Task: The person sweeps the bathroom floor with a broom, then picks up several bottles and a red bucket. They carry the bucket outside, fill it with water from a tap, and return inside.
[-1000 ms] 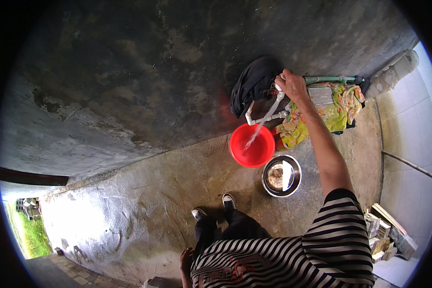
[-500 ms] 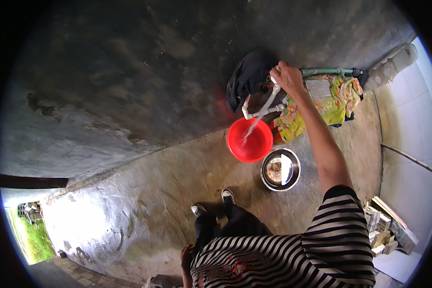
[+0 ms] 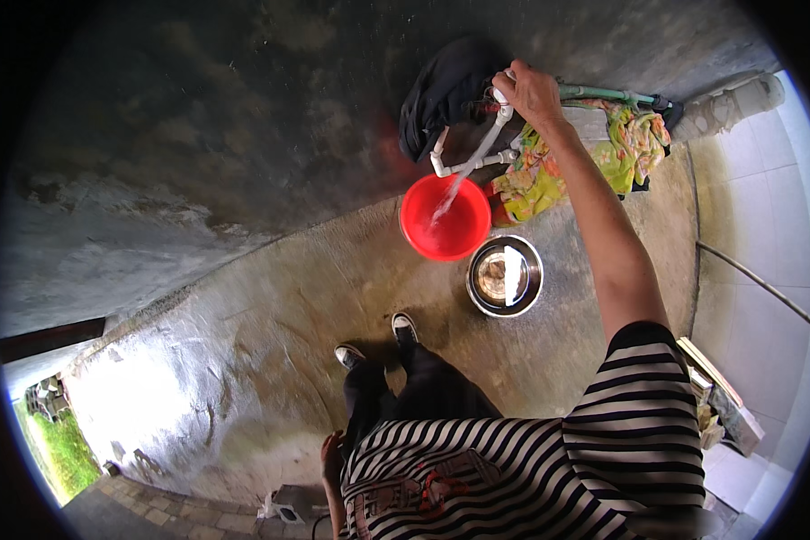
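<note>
My right hand [image 3: 529, 94] is closed on the top of a white plastic tap [image 3: 502, 112], with that arm stretched out over the floor. A stream of water [image 3: 470, 169] runs slantwise from the tap into a red plastic basin [image 3: 468, 232] beneath it. Just in front of the basin a round steel bowl [image 3: 533, 277] rests on the wet concrete, with a bright reflection inside. My left hand [image 3: 332, 447] hangs low beside my body, partly cut off by the striped shirt, and its fingers are too unclear to read.
Dark cloth [image 3: 432, 103] hangs by the wall, left of the tap. Yellow flowered cloth [image 3: 634, 148] drapes beneath a green pipe [image 3: 607, 94]. White piping [image 3: 477, 164] bends above the basin. A thin rod [image 3: 756, 283] and stacked boards [image 3: 724, 396] lie at the right.
The view has shifted, so the tap, basin and bowl appear higher and slightly left. My right hand stays on the tap, and water keeps running into the basin.
</note>
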A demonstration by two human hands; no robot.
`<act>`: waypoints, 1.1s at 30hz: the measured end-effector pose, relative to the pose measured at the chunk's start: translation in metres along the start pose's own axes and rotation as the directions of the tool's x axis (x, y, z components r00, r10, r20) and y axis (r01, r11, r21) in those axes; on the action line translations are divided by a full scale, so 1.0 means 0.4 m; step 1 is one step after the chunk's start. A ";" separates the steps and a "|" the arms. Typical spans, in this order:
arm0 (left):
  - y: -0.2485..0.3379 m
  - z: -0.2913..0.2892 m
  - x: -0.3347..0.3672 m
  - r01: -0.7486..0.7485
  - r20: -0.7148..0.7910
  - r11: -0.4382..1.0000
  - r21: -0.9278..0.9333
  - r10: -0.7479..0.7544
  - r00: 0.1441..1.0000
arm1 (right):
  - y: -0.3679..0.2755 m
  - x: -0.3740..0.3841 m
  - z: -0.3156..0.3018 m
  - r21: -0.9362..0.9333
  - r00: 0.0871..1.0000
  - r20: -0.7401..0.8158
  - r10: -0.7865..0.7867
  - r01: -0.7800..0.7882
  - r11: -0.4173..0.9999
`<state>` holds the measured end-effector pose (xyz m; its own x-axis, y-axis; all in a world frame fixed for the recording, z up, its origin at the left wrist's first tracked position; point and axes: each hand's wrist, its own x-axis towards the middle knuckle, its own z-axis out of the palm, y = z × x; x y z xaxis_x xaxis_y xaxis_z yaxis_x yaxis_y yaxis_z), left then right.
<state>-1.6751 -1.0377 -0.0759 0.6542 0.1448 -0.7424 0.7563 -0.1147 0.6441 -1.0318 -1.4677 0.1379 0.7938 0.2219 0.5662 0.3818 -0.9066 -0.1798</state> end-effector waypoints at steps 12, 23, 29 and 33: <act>0.032 -0.003 -0.007 0.114 0.005 0.991 0.064 -0.115 0.993 | 0.007 -0.001 0.010 -0.036 1.000 0.012 -0.004 0.004 0.999; 0.013 -0.005 -0.004 0.066 0.003 0.993 0.096 -0.066 0.998 | 0.002 -0.005 0.008 -0.047 1.000 -0.018 -0.003 0.002 0.999; 0.022 -0.003 -0.008 0.059 0.000 0.997 0.058 -0.059 0.998 | -0.005 -0.006 0.013 -0.038 0.999 -0.048 -0.006 0.004 0.999; 0.044 0.007 -0.015 0.074 -0.043 0.997 -0.032 -0.075 0.996 | -0.017 -0.003 0.005 -0.045 0.998 -0.055 0.004 -0.006 0.999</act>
<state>-1.6657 -1.0431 -0.0608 0.5945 0.1949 -0.7801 0.8019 -0.0724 0.5930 -1.0343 -1.4611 0.1368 0.7677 0.1983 0.6093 0.3554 -0.9230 -0.1474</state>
